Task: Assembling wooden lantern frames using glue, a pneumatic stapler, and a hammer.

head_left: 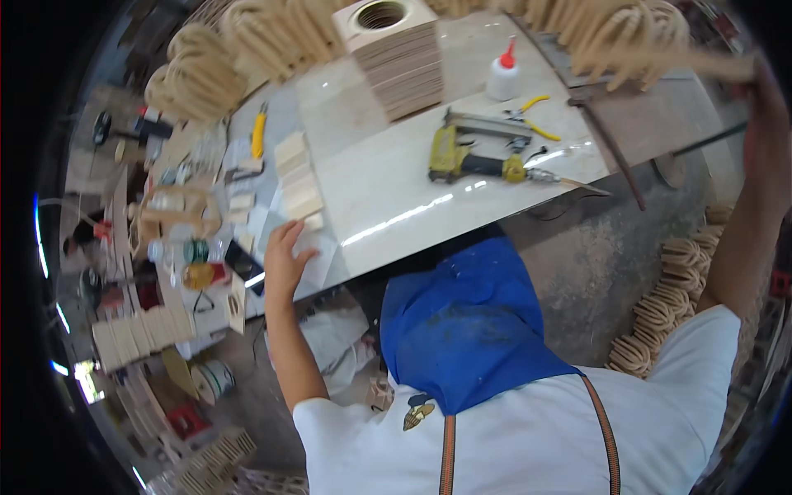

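Note:
My left hand [285, 257] hovers at the table's [375, 186] near left edge, fingers apart and holding nothing. Just beyond its fingertips lie several small pale wooden blocks [299, 183] in a row. Out at the far right, my right hand [760, 87] is closed on one end of a long pale wooden piece [689, 63], blurred by motion. That piece passes in front of a pile of bent wooden loops [631, 29]. A yellow and black air nail gun [483, 157] lies on the tabletop between my hands.
Behind the nail gun are yellow-handled pliers [540, 128] and a white glue bottle [502, 81] with a red tip. A tall stack of square wooden plates [400, 74] stands at the back. Bottles [177, 250] and a phone [244, 266] crowd the left. More loops [660, 305] sit on the floor.

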Available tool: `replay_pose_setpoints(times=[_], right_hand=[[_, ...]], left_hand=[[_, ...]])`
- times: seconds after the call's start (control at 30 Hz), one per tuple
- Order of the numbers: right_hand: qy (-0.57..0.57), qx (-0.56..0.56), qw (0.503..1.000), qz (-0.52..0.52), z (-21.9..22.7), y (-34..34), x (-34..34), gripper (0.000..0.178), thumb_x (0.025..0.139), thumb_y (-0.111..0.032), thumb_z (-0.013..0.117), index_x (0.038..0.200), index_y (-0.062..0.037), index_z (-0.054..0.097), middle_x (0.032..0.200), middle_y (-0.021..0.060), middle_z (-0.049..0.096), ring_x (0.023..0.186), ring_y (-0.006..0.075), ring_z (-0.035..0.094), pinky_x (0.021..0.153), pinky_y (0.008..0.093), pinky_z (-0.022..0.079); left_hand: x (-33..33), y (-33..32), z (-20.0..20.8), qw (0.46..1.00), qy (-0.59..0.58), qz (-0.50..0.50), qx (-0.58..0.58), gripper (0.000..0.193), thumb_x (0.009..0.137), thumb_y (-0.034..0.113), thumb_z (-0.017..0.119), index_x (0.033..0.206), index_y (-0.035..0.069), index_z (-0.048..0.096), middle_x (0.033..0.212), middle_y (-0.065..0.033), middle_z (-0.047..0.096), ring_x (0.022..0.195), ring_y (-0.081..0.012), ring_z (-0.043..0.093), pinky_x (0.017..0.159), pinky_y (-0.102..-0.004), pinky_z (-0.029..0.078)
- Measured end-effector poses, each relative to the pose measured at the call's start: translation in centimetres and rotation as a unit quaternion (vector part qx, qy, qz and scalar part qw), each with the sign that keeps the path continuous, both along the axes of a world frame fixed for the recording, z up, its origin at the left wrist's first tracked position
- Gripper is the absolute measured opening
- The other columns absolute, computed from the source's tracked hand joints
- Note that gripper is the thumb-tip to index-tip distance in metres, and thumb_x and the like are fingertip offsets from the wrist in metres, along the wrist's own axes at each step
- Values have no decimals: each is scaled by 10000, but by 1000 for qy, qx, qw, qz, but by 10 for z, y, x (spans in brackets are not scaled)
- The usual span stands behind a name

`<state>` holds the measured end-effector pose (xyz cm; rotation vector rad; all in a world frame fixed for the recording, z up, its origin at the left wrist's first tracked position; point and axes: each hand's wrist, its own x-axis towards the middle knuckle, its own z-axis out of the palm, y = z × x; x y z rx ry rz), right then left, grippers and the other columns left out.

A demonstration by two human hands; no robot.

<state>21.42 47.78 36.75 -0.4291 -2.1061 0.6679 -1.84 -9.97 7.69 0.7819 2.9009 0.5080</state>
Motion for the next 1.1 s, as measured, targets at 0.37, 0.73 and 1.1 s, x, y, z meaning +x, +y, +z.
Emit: replay_pose_setpoints(times=[0.37, 0.73, 1.1], right_hand=[[-45, -107, 928, 353, -157, -238, -94, 243, 876, -50, 727, 1112, -1, 696, 951, 46, 615, 745, 132, 584, 651, 255, 485], [-109, -41, 963, 241, -191, -294, -105, 294, 889, -107, 759, 1162, -20, 691, 993, 45, 623, 752, 137, 563, 679, 252, 471], [-200, -424, 806, 362, -248, -354, -23, 354, 884, -33, 741, 1234, -42, 691, 1116, 32, 688, 812, 97, 598, 691, 219, 461]], left_hand=[[-25, -4, -21, 998, -16, -22, -60, 434, 803, 57, 765, 1233, 59, 705, 1225, -91, 676, 1095, -306, 642, 933, -374, 512], [8, -31, -3, 992, 50, -52, 107, 306, 793, 34, 753, 1083, 16, 659, 989, -81, 665, 909, -246, 642, 842, -332, 523], [117, 24, 6, 720, -408, -50, 559, 415, 821, -72, 722, 1220, -27, 618, 1038, -68, 637, 898, -159, 605, 861, -261, 513]])
